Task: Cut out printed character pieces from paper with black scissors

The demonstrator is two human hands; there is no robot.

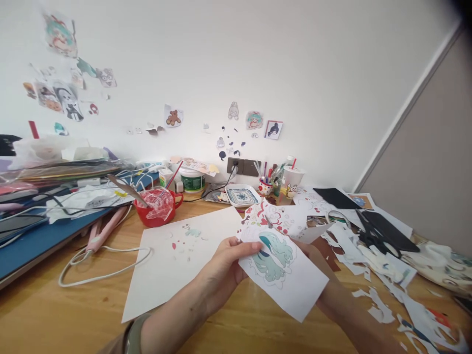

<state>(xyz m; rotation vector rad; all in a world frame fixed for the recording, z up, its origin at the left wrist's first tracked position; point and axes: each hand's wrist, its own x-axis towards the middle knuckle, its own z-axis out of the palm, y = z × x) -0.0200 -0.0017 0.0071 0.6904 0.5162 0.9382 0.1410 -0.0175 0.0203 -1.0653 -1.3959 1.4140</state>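
The single view looks from the person's head, facing forward and angled down across the wooden desk (228,334) to the white wall (332,59) behind it. The wall takes up the upper part, the desk the lower. The left hand (226,263) and right hand (312,255) are close to the camera, low and around the centre, with the forearms coming in from the bottom edge. The field is wide, reaching from a blue board (44,243) at left to a greyish panel (427,147) at right; darkness blots the top right corner.
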